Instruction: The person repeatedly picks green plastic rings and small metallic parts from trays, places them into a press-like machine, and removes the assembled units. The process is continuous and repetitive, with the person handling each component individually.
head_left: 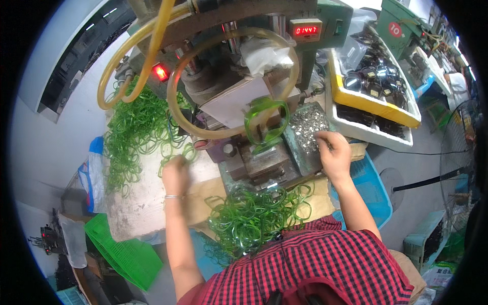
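My left hand [176, 176] is over the pale board left of a press machine, beside a loose green plastic loop [189, 152]. Its fingers are smeared by motion, so its grip cannot be made out. My right hand [336, 154] is at the press's right side, by a bed of small light chips [309, 128]. Its fingers curl together; whatever they hold, if anything, is hidden. A translucent green double-loop piece [266, 123] shows in the press, above the metal fixture [264, 165]. A tangled heap of green loops [254, 216] lies in front of me.
More green loops [134, 132] are piled at the back left. A thick yellowish hose [175, 109] curves before the press. White foam boxes [376, 114] with dark glossy pieces stand right. A blue basket [363, 190], green basket [122, 249] and caged fan [460, 152] are nearby.
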### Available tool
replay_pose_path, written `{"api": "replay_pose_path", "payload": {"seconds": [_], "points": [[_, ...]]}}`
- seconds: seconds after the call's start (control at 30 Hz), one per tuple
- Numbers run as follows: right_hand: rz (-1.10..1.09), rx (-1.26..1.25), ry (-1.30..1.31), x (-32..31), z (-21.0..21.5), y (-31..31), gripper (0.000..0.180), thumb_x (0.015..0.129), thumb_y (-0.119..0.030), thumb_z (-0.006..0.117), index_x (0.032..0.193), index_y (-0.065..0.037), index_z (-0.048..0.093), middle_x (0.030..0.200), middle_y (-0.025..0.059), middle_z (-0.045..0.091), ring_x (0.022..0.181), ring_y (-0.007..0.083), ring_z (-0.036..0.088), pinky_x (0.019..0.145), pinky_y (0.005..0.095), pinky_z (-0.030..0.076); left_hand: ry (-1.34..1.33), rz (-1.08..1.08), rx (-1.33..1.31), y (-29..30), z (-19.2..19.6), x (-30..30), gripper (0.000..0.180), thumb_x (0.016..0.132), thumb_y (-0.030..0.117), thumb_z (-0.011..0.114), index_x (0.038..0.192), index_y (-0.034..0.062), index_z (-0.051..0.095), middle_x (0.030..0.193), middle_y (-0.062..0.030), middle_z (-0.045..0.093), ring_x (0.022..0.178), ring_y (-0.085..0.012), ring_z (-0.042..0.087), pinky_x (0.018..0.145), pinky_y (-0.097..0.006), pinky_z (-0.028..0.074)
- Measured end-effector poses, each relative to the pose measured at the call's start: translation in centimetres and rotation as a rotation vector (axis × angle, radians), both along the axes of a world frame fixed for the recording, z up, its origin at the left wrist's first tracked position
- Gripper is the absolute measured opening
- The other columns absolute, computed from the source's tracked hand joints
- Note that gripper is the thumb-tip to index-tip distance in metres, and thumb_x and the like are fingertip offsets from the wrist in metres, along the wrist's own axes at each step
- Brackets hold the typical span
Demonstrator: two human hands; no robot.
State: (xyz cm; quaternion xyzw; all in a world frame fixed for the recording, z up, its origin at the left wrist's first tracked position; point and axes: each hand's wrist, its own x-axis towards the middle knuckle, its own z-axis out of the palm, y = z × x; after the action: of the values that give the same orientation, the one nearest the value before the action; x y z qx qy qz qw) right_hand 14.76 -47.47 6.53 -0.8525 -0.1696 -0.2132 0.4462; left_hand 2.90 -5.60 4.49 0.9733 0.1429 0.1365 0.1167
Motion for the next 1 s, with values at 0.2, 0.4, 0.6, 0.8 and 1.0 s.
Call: {"api": "replay_pose_path", "payload": {"seconds": [0.2,0.4,0.6,0.8,1.0], "points": [[-0.194,0.223,0.093,-2.5,-1.8,-5.4,0.013,0.084,-0.004,0.065,0.096,-0.001,0.071,0.092,0.0096,0.070,0.085,0.0193,0.066,0.078,0.0291,0.050,-0.935,0.213,-0.837,-0.2,1.1,-2.8,0.015,0.098,0.015,0.056,0.102,-0.0002,0.056,0.103,-0.0122,0.062,0.091,-0.0222,0.066,0.081,-0.034,0.057],[0.232,0.206,0.139,-3.2,4.9,-0.1,0.016,0.080,-0.002,0.064,0.093,-0.004,0.073,0.089,0.0101,0.071,0.084,0.0220,0.067,0.076,0.0321,0.051,-0.929,0.094,-0.987,-5.6,6.8,-2.7,0.006,0.096,0.004,0.057,0.101,0.0014,0.056,0.096,-0.0083,0.064,0.086,-0.0150,0.064,0.077,-0.031,0.056],[0.378,0.396,0.165,-0.9,6.4,7.8,0.017,0.081,-0.001,0.064,0.097,0.001,0.067,0.092,0.0127,0.071,0.089,0.0225,0.068,0.081,0.0330,0.052,-0.804,0.089,-1.067,-9.0,6.5,-0.3,0.004,0.095,0.002,0.057,0.099,0.0015,0.054,0.091,-0.0059,0.063,0.082,-0.0133,0.062,0.073,-0.027,0.053],[0.480,0.670,0.439,-1.9,4.7,8.4,0.037,0.084,0.001,0.064,0.120,0.004,0.054,0.110,0.0117,0.066,0.102,0.0168,0.065,0.089,0.0280,0.050,-1.040,-0.014,-1.126,-9.8,4.9,-0.5,0.007,0.095,0.007,0.056,0.101,0.0052,0.052,0.092,-0.0069,0.061,0.083,-0.0163,0.061,0.075,-0.032,0.053],[0.539,0.797,0.524,-3.3,6.5,9.5,0.043,0.083,0.001,0.065,0.124,0.004,0.052,0.108,0.0139,0.067,0.103,0.0165,0.064,0.091,0.0282,0.049,-1.122,-0.534,-0.868,-15.3,14.2,0.5,0.009,0.097,0.007,0.054,0.104,0.0024,0.051,0.096,-0.0085,0.055,0.083,-0.0170,0.054,0.075,-0.034,0.051]]}}
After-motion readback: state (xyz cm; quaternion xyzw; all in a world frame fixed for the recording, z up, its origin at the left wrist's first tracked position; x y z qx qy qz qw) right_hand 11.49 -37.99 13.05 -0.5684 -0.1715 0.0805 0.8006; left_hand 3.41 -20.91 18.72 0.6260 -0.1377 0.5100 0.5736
